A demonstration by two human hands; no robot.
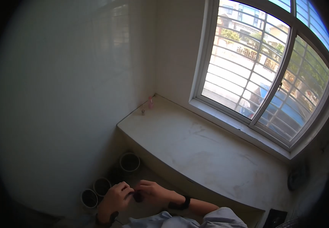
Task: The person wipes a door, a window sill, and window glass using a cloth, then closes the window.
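Three pots are sitting low on the left below the bench (202, 146): far pot (139, 163), middle pot (94, 186), near pot (81, 198). White rims, interiors reading too dark to tell contents. Left hand (114, 197) and right hand (154, 192) are meeting just right of the near and middle pots, fingers curling inward. Right is pinching a small dark thing (138, 197) between the hands; can't tell whether left is gripping it too. Pink bottle (150, 102) is standing at the bench's far left corner.
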